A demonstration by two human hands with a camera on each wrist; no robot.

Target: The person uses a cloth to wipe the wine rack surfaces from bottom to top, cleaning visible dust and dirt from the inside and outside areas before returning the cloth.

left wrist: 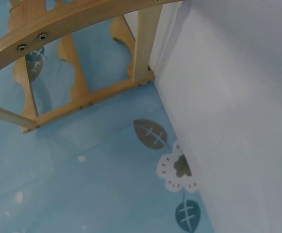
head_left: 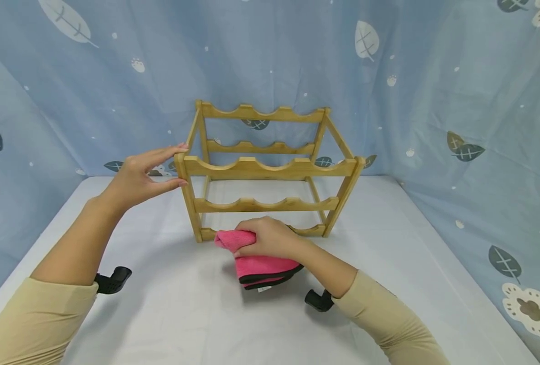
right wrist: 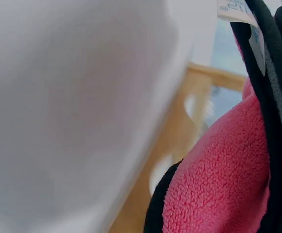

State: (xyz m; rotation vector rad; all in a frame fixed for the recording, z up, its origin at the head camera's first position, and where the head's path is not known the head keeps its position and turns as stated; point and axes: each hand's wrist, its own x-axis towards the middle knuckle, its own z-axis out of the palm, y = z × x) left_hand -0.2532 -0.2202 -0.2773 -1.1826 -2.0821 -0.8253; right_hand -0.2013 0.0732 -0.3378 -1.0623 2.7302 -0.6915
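While the right hand (head_left: 270, 237) grips a pink cloth (head_left: 266, 265), the left hand (head_left: 138, 177), spread wide, touches a corner of the wooden rack (head_left: 247, 168).

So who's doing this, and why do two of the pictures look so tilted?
There's no robot here, just a person's two bare hands. The big picture comes from a camera on the person's head, looking forward and down. The other two come from cameras worn on the wrists, so they're tilted when the wrists are.

A wooden rack stands on a white surface, with a blue patterned curtain behind. The left hand touches the rack's front corner. The right hand holds a pink cloth with black edging. The right wrist picture shows that cloth close up, even its label.
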